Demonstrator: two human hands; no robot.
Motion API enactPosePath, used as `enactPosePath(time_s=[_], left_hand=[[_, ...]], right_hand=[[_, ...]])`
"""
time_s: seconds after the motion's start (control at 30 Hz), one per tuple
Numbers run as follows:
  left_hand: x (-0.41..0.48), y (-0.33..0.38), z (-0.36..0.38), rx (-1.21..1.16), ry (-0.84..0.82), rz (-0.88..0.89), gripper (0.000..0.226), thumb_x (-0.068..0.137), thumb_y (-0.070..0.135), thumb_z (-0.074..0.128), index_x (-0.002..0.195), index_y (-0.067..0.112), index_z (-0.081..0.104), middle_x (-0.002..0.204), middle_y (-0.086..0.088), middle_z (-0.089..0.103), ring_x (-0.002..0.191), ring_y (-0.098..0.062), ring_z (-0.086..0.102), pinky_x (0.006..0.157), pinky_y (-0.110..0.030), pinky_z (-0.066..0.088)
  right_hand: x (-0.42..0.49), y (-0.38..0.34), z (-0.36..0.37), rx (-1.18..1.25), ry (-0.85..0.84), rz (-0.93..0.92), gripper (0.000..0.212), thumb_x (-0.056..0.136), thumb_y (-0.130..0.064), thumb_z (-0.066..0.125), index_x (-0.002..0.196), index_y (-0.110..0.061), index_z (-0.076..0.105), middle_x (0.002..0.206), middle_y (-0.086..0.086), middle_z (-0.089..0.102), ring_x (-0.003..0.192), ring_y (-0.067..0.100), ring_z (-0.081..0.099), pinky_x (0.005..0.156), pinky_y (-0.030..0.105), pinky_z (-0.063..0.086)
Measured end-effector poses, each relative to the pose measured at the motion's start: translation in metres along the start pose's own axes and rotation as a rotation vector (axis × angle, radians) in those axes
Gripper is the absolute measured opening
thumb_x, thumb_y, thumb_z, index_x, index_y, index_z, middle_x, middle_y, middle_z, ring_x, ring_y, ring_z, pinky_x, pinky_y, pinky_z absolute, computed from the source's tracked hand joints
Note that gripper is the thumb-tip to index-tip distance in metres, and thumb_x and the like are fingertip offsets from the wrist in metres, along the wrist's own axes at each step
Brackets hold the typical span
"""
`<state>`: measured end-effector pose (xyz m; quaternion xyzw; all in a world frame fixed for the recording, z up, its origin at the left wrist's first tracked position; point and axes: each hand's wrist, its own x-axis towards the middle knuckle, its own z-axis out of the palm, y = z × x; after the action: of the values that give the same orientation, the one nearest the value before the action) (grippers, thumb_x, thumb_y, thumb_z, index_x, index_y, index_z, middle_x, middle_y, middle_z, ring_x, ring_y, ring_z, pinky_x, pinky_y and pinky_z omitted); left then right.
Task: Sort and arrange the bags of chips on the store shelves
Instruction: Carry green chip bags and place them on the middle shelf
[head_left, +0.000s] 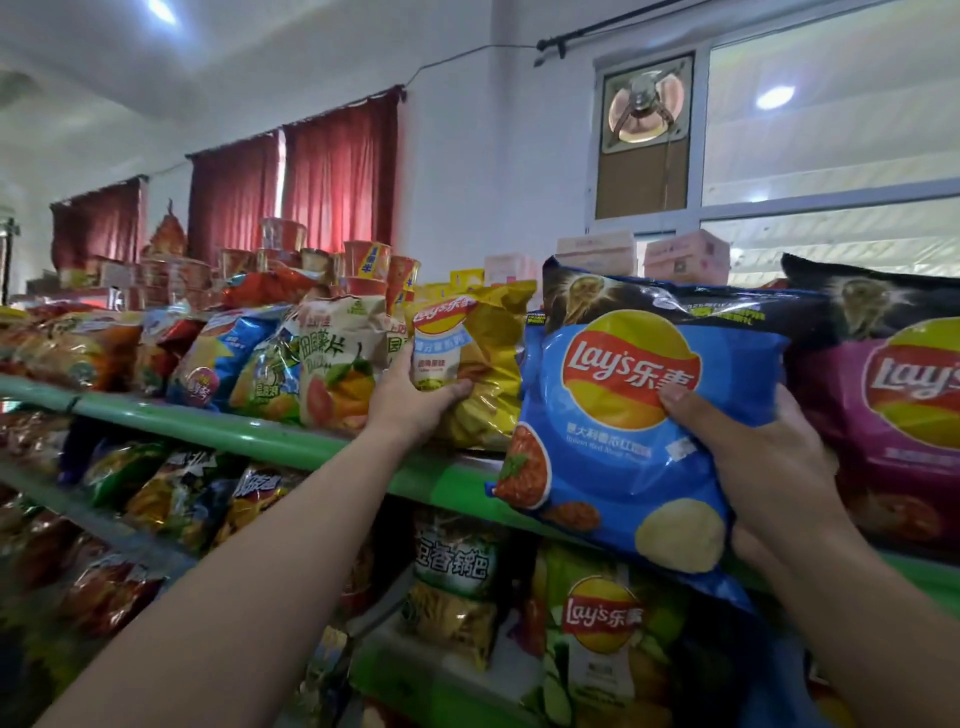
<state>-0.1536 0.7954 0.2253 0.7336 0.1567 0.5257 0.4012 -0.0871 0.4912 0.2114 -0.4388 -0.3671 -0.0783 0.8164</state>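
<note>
My left hand (415, 402) grips the lower left edge of a yellow Lay's bag (483, 364) that stands on the green top shelf (218, 428). A blue Lay's bag (623, 457) with a tomato picture hangs in front of the shelf edge, held by my right hand (753, 457) with the thumb on its logo. A black bag (675, 299) stands behind the blue one. To the right sits a purple Lay's bag (904, 410), with another black bag behind it.
Left of the yellow bag stand a beige chip bag (337, 364) and several mixed bags. Instant noodle cups (363, 260) pile up behind. Lower shelves hold a green Lay's bag (602, 639) and other snacks. Pink boxes (685, 257) sit by the window.
</note>
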Motion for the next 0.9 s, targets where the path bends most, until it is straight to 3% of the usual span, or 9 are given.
enactPosePath(time_s=[0.13,0.23,0.33,0.4,0.5,0.6,0.8,0.9], left_hand=[[0.004,0.016,-0.026,-0.189,0.017,-0.026,0.075,0.076,0.032,0.082,0.14,0.028,0.044,0.122,-0.001,0.062,0.108,-0.024,0.061,0.093,-0.047,0.054],[0.005,0.04,-0.057,-0.256,0.081,-0.016,0.071,0.078,0.032,0.08,0.139,0.03,0.044,0.113,0.003,0.06,0.089,-0.015,0.06,0.065,-0.031,0.058],[0.006,0.061,-0.098,-0.315,0.167,0.059,0.064,0.076,0.037,0.081,0.132,0.036,0.05,0.111,0.009,0.062,0.097,-0.015,0.063,0.074,-0.033,0.056],[0.005,0.066,-0.123,-0.364,0.156,0.119,0.05,0.073,0.038,0.081,0.117,0.041,0.057,0.109,0.011,0.067,0.096,-0.014,0.067,0.07,-0.034,0.058],[0.002,0.055,-0.138,-0.398,0.099,0.131,0.054,0.078,0.037,0.079,0.127,0.033,0.056,0.117,0.003,0.068,0.1,-0.019,0.07,0.072,-0.038,0.06],[-0.003,0.032,-0.139,-0.432,0.128,0.091,0.038,0.089,0.03,0.07,0.123,0.036,0.055,0.111,0.009,0.068,0.1,-0.017,0.069,0.078,-0.04,0.059],[-0.009,0.01,-0.13,-0.45,0.119,0.094,0.036,0.093,0.031,0.064,0.128,0.031,0.055,0.104,0.012,0.071,0.084,-0.002,0.072,0.057,-0.022,0.058],[-0.012,0.011,-0.109,-0.428,0.078,0.096,0.049,0.091,0.027,0.068,0.137,0.024,0.051,0.117,-0.002,0.069,0.096,-0.015,0.071,0.075,-0.033,0.06]], right_hand=[[0.002,0.001,0.01,-0.009,-0.008,0.008,0.044,0.068,-0.022,0.086,0.106,-0.026,0.067,0.094,0.0,0.078,0.078,0.024,0.076,0.057,0.038,0.06],[0.008,0.003,0.021,-0.007,0.015,-0.029,0.042,0.069,-0.019,0.087,0.104,-0.026,0.066,0.093,-0.002,0.078,0.078,0.022,0.076,0.057,0.035,0.06],[0.019,0.012,0.04,-0.024,0.007,-0.064,0.044,0.067,-0.016,0.088,0.104,-0.026,0.065,0.093,-0.002,0.077,0.079,0.021,0.075,0.057,0.034,0.06],[0.032,0.025,0.058,-0.066,-0.004,-0.072,0.05,0.065,-0.02,0.089,0.107,-0.025,0.063,0.096,-0.002,0.077,0.082,0.019,0.075,0.063,0.038,0.061],[0.054,0.047,0.089,-0.149,-0.018,-0.053,0.057,0.061,-0.031,0.09,0.109,-0.03,0.058,0.101,-0.005,0.074,0.088,0.016,0.073,0.077,0.043,0.061],[0.075,0.069,0.114,-0.258,-0.032,-0.025,0.067,0.058,-0.041,0.089,0.114,-0.033,0.054,0.107,-0.008,0.07,0.094,0.015,0.07,0.084,0.045,0.059],[0.099,0.101,0.133,-0.416,-0.068,0.069,0.091,0.065,-0.041,0.088,0.139,-0.022,0.039,0.131,0.003,0.06,0.118,0.025,0.059,0.098,0.047,0.051],[0.098,0.108,0.133,-0.51,-0.079,0.119,0.1,0.069,-0.046,0.084,0.146,-0.014,0.028,0.143,0.011,0.05,0.128,0.031,0.05,0.105,0.047,0.044]])
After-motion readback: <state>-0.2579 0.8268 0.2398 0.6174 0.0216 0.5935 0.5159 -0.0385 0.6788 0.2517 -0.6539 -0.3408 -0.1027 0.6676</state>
